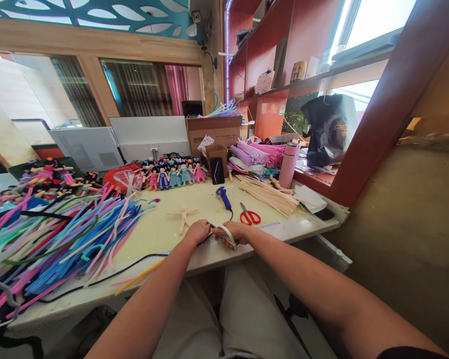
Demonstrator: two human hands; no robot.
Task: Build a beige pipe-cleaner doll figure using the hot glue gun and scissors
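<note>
My left hand [199,231] is closed at the table's front edge, pinching something thin and dark. Right beside it, my right hand [234,233] is wrapped round white-handled scissors [228,238], their blades pointing at the left fingers. Just beyond my left hand lies a small beige doll body [184,217] with spread limbs. A blue glue gun [223,198] rests behind my hands, and red-handled scissors [250,216] lie to its right. A long black strip [123,269] runs along the front edge at the left.
Colourful pipe cleaners [86,234] cover the table's left side. Finished dolls [174,174] stand at the back beside a black phone [217,171]. At the right are beige strips [267,195], a pink bottle [289,166] and a ruler [269,226].
</note>
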